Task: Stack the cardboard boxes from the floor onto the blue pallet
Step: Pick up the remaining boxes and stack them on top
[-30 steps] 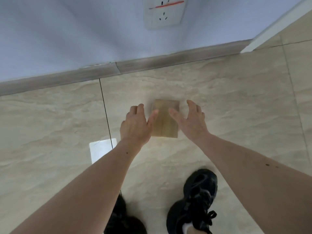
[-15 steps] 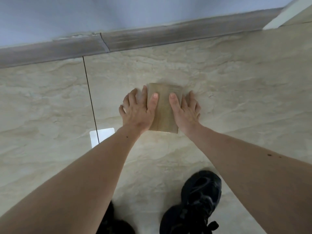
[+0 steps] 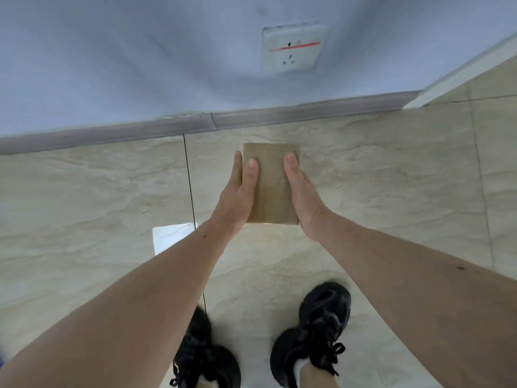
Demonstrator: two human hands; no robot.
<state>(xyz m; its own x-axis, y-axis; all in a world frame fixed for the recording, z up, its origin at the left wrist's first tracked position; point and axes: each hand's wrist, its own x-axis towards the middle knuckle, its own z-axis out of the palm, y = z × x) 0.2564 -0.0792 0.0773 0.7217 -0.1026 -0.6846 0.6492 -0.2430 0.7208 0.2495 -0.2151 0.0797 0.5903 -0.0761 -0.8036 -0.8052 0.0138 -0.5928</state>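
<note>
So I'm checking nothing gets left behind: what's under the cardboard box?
Around the cardboard box, held by the left hand and right hand, only tiled floor shows. The patch directly beneath and the fingers below are covered.

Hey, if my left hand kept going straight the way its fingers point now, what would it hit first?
Probably the baseboard at the foot of the wall. The left hand, gripping the box, points away from you toward it, over bare floor. Depth is unclear, so it might meet the floor first.

Matt brown cardboard box (image 3: 272, 189); glossy marbled floor tiles (image 3: 377, 191)
</note>
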